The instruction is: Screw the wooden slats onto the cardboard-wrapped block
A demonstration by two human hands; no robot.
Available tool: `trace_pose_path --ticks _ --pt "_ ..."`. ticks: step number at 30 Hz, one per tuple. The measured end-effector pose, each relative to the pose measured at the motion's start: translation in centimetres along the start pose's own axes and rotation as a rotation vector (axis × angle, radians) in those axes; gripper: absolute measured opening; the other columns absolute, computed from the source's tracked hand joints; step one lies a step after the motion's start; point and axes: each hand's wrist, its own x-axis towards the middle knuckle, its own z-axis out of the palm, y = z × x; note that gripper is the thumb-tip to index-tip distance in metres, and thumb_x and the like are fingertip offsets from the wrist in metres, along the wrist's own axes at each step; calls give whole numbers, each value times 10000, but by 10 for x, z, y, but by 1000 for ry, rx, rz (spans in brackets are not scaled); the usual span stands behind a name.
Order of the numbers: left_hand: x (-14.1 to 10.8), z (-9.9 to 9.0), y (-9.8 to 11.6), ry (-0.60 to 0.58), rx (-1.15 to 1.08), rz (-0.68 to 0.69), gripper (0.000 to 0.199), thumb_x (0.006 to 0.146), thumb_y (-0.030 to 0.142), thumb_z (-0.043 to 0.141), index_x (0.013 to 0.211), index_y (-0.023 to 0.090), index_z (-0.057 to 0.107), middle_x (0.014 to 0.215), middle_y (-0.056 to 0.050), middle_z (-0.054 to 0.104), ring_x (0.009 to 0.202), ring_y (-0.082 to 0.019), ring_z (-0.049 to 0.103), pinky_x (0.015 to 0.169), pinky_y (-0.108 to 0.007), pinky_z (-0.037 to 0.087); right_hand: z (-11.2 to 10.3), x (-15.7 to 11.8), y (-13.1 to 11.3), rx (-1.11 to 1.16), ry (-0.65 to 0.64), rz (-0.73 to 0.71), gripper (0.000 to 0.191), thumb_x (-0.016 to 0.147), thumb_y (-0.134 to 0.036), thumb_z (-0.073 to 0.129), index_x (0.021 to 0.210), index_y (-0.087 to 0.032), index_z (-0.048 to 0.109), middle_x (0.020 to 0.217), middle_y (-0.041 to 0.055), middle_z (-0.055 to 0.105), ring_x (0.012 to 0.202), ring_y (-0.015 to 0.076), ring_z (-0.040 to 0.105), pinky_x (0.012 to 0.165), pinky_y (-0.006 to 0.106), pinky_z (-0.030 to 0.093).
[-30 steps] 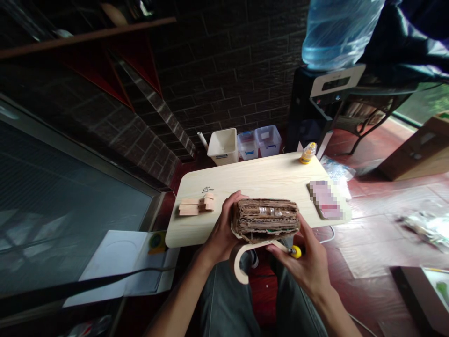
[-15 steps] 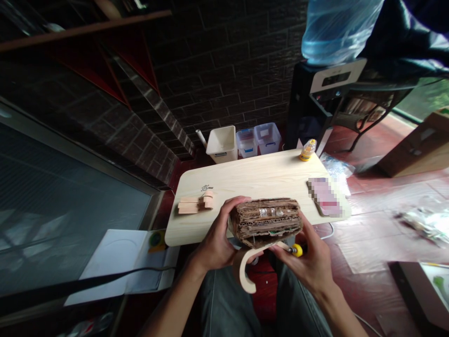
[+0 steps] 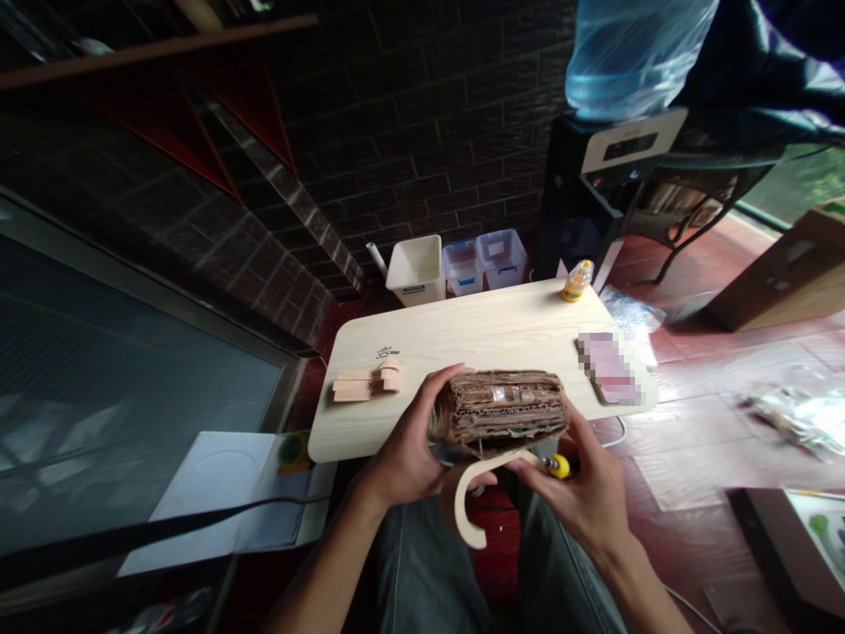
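Between my two hands is a thick block of stacked cardboard layers (image 3: 508, 407), raised over the near edge of the table. My left hand (image 3: 419, 440) grips its left side, thumb along the top edge. Under the block hangs a curved, hook-shaped wooden piece (image 3: 464, 506), its upper end against the cardboard's underside. My right hand (image 3: 581, 467) is closed around the block's right side and the wooden piece's end. A screwdriver with a yellow part (image 3: 558, 466) shows by the right palm; its tip is hidden.
On the pale wooden table (image 3: 462, 330) lie several wooden pieces (image 3: 366, 382), a few screws (image 3: 386, 352), a phone-like blurred object (image 3: 608, 368) and a yellow-capped clear bottle (image 3: 577, 280). Plastic bins (image 3: 415, 269) stand behind it, beside a water dispenser (image 3: 581, 194).
The block and wooden hook have tilted very slightly in my hands. Both hands keep their hold, and the view has shifted a little.
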Motion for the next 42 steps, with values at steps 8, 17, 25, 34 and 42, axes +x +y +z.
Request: trace_pose_path --ticks 8,17,25,34,42 --pt "32 14 -39 18 -170 -165 1089 711 426 965 1587 228 350 1641 -194 452 1510 -376 474 1282 -505 394 9 23 -7 99 -162 191 696 832 -582 799 1424 -251 641 1236 122 801 1125 326 775 929 426 638" --pt "91 35 -112 32 -143 -392 651 921 589 708 1408 183 559 1360 -126 698 1277 -311 659 1196 -509 472 22 74 27 201 -246 282 903 872 -623 738 1572 -105 501 1300 181 770 1190 339 746 996 437 607" --pt "118 42 -170 59 -191 -462 645 965 665 619 1419 208 576 1491 -133 633 1466 -312 531 1308 -491 314 44 131 32 -56 -224 275 709 888 -642 685 1411 -162 679 1141 116 819 1023 304 778 867 348 575" --pt "109 50 -218 114 -376 -404 642 1016 566 596 1561 262 445 1570 -111 569 1510 -279 497 1294 -472 366 61 204 41 -449 -328 236 584 935 -694 534 865 -173 789 678 86 733 645 237 654 595 316 397" --pt "108 28 -236 220 -341 -338 557 905 414 780 1385 241 554 1514 -99 595 1431 -261 550 1268 -439 384 88 222 35 -245 -131 240 467 925 -642 604 1032 -224 783 930 72 800 827 256 712 750 337 489"
